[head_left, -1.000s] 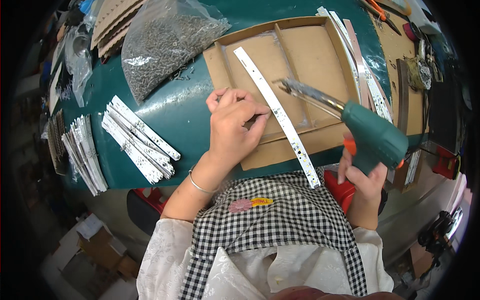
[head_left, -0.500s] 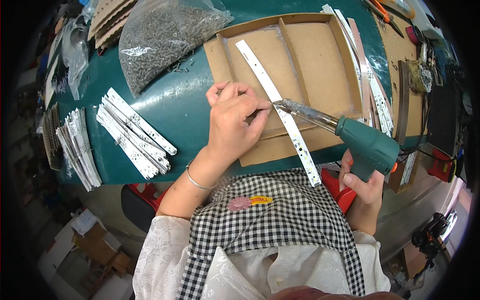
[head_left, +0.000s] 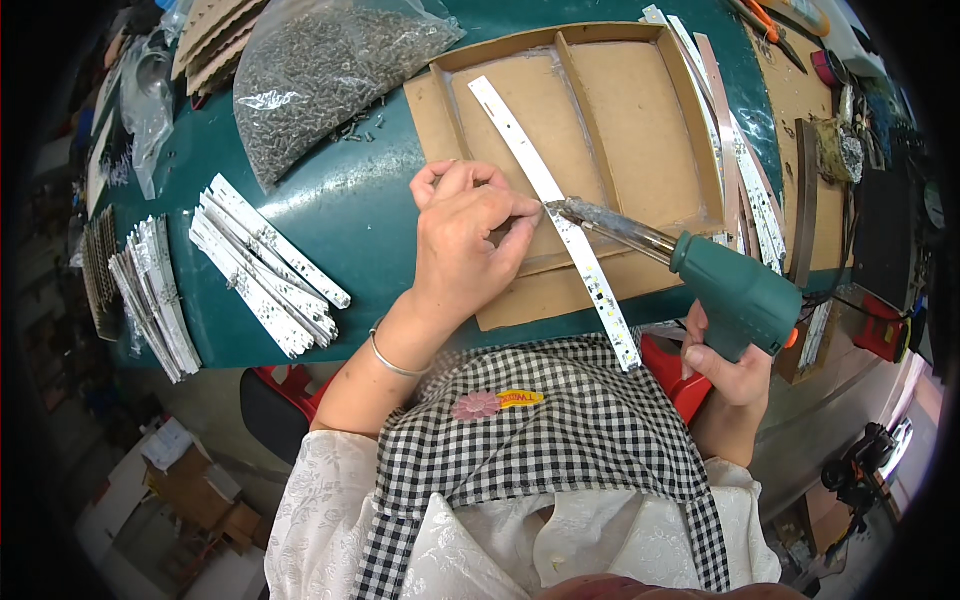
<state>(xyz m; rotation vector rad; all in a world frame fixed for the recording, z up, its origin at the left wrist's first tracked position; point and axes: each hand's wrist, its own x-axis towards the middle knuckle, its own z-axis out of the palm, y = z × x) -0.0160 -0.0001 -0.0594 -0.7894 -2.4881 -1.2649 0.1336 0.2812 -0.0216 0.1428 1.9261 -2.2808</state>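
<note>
In my right hand [head_left: 728, 372] is a green soldering gun [head_left: 738, 292], gripped by its handle. Its dark tip points left and meets a long white LED strip [head_left: 597, 285] near the strip's middle. The strip slants across a cardboard tray [head_left: 640, 130], its near end reaching out over my checked apron. My left hand [head_left: 470, 225] is closed, thumb and forefinger pinched together right at the soldering tip. Whatever lies between those fingertips is too small to make out.
A clear plastic bag [head_left: 320, 85] of small metal screws stands at the back left, some spilled beside it. Bundles of white strips [head_left: 265, 265] lie on the green table at left. More strips [head_left: 755, 200] lean right of the tray. Pliers [head_left: 765, 28] with orange handles lie at back right.
Almost nothing differs: both hands, the soldering gun and the LED strip keep their places, apart from a very slight shift of the whole picture.
</note>
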